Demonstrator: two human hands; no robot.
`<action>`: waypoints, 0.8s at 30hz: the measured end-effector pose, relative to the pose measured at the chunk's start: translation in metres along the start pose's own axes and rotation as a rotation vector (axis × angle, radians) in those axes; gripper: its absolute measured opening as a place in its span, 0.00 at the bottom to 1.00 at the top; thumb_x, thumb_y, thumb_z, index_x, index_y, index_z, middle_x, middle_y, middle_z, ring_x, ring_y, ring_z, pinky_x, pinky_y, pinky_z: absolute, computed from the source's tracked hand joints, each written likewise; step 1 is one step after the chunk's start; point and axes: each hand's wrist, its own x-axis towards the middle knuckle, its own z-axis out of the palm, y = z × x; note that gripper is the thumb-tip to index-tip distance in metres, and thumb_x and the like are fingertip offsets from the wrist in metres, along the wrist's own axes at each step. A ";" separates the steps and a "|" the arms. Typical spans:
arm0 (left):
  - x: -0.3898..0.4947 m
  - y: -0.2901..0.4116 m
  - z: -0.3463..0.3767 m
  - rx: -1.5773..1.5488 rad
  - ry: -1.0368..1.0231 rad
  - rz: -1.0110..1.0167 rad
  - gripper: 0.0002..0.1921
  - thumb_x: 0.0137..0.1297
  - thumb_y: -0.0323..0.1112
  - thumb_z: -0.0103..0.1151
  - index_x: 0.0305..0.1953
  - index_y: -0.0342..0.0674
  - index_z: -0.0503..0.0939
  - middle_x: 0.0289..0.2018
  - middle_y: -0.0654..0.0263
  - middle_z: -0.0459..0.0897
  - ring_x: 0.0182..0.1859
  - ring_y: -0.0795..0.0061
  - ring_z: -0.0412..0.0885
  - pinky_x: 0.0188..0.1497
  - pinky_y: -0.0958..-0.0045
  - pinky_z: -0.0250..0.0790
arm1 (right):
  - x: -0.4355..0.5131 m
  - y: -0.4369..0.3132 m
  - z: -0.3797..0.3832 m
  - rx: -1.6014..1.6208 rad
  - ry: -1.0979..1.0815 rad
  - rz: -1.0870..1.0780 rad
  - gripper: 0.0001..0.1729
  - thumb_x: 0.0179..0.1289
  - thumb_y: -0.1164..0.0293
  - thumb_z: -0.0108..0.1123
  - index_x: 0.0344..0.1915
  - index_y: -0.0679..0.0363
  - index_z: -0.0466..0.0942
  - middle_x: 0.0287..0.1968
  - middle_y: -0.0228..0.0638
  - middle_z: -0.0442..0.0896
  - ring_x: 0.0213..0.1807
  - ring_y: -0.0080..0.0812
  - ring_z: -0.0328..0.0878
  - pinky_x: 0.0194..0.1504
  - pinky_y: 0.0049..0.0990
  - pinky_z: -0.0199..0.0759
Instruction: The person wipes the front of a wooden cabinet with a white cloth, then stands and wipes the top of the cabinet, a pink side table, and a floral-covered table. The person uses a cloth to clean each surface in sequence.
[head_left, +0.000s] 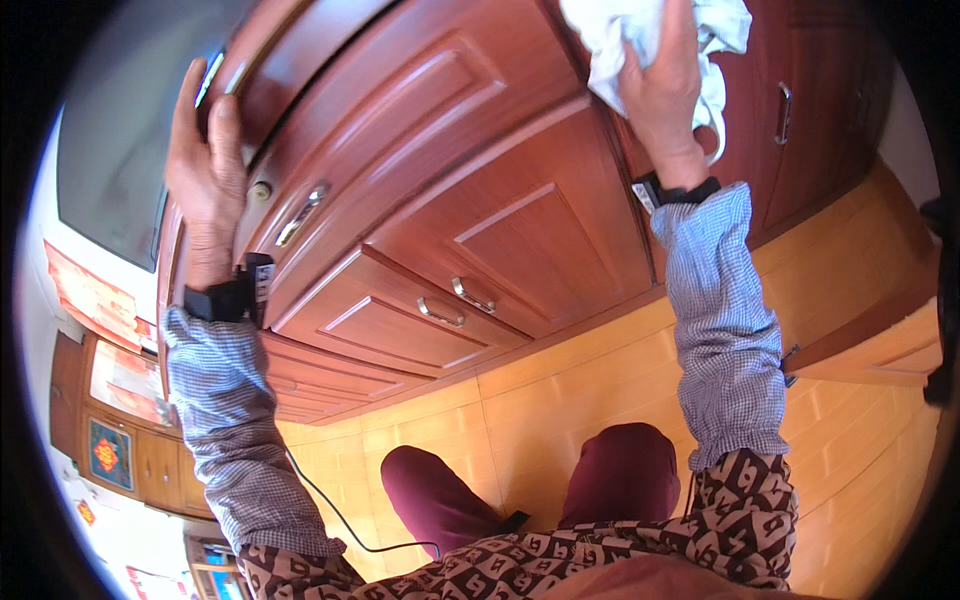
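My right hand (664, 101) presses a crumpled white cloth (726, 26) against the front of a glossy reddish-brown wooden cabinet (540, 127), near its right end. A loop of the cloth hangs beside the wrist. My left hand (206, 165) rests at the cabinet's upper left edge with fingers apart, holding nothing. Just right of that hand are a round lock (261, 190) and a metal drawer handle (300, 216). Lower down, two metal handles (474, 295) sit on neighbouring panelled doors. Each wrist wears a black band.
A large dark screen (112, 142) stands beyond my left hand. Tan flooring (480, 420) lies under my knees (622, 472). At right a wooden piece (870, 352) juts over the floor. A thin black cable (352, 536) hangs by my left arm. Wooden cupboards (154, 469) stand far left.
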 end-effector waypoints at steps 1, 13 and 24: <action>-0.010 0.000 0.000 -0.061 0.064 0.061 0.32 0.73 0.54 0.53 0.69 0.38 0.68 0.64 0.49 0.74 0.67 0.59 0.72 0.68 0.67 0.62 | 0.013 0.001 0.002 -0.061 0.004 0.052 0.35 0.60 0.75 0.63 0.68 0.60 0.66 0.62 0.55 0.71 0.63 0.57 0.69 0.63 0.45 0.64; -0.402 0.020 -0.038 -0.516 -1.266 0.413 0.10 0.59 0.39 0.57 0.37 0.40 0.78 0.36 0.57 0.84 0.40 0.58 0.82 0.44 0.52 0.73 | -0.137 -0.015 -0.024 0.740 0.666 0.991 0.29 0.73 0.52 0.50 0.63 0.61 0.70 0.64 0.38 0.75 0.67 0.36 0.69 0.73 0.33 0.54; -0.454 0.018 -0.104 -0.683 -1.313 -0.135 0.20 0.67 0.42 0.59 0.56 0.37 0.79 0.50 0.56 0.85 0.51 0.54 0.82 0.57 0.58 0.72 | -0.056 -0.195 0.086 -0.115 -0.362 -0.369 0.30 0.57 0.68 0.67 0.61 0.58 0.77 0.55 0.50 0.75 0.60 0.53 0.68 0.63 0.50 0.60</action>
